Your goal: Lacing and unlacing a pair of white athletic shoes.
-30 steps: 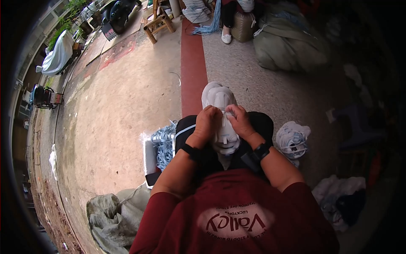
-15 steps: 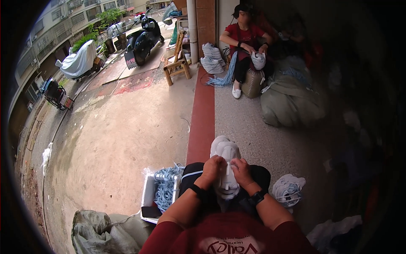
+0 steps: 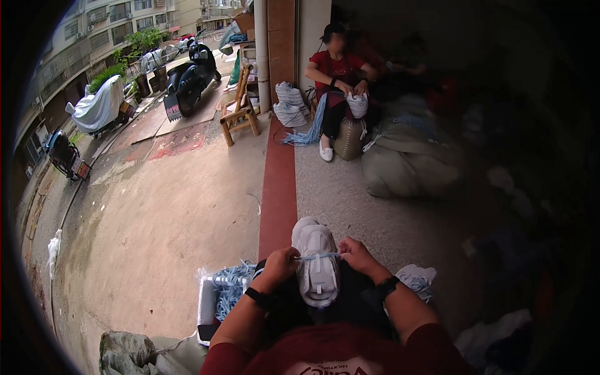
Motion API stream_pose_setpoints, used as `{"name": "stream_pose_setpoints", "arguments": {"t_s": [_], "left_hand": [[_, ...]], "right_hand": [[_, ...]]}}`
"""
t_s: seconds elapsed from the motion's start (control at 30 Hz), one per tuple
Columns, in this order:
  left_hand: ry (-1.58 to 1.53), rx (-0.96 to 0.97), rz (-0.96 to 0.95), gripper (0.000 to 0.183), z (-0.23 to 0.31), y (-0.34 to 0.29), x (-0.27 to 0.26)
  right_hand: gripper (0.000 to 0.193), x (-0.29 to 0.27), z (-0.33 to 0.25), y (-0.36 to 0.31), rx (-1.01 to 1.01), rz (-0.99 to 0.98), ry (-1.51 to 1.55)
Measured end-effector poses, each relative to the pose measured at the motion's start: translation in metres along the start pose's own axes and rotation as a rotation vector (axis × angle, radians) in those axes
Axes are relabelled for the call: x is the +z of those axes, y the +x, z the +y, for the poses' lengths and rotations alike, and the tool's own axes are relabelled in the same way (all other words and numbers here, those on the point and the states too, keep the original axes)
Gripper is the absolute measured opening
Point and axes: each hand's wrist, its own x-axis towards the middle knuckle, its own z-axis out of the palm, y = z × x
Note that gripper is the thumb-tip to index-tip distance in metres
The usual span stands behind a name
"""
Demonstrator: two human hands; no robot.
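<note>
A white shoe upper (image 3: 319,278) rests on my lap, with more white shoe material showing behind its far end. Across it runs a light blue shoelace (image 3: 317,256), stretched sideways between my two hands. My left hand (image 3: 280,266) is closed on the lace just left of the shoe. On the other side my right hand (image 3: 361,257) pinches the lace's other end, fingers together. How the lace passes through the eyelets is too small to make out.
By my left leg stands a white foam box (image 3: 206,300) holding blue laces (image 3: 232,287). White uppers with laces (image 3: 417,279) lie at my right. Ahead, a seated person (image 3: 340,72) handles a white upper near a large grey-green sack (image 3: 409,159). A bamboo chair (image 3: 239,115) stands ahead left.
My hands have moved apart from over the shoe to its two sides, and the blue lace now shows taut between them. The whole view has shifted slightly.
</note>
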Motion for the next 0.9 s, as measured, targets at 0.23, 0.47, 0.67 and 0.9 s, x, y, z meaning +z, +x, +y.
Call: {"name": "stream_pose_setpoints", "arguments": {"t_s": [0.23, 0.47, 0.67, 0.9], "left_hand": [[0.115, -0.051, 0.158, 0.011, 0.010, -0.004, -0.011], [0.070, -0.256, 0.417, 0.010, -0.029, -0.024, -0.049], [-0.424, -0.402, 0.763, 0.019, -0.108, -0.084, -0.116], [-0.582, -0.633, 1.154, 0.023, -0.159, -0.150, -0.190]], "right_hand": [[0.006, 0.020, -0.014, 0.006, -0.218, -0.032, -0.598], [0.008, -0.024, -0.006, -0.013, -0.131, 0.090, -0.830], [0.011, -0.207, 0.069, -0.105, 0.444, 0.664, -1.099], [0.036, -0.477, 0.094, -0.416, 1.209, 0.693, -1.941]]}}
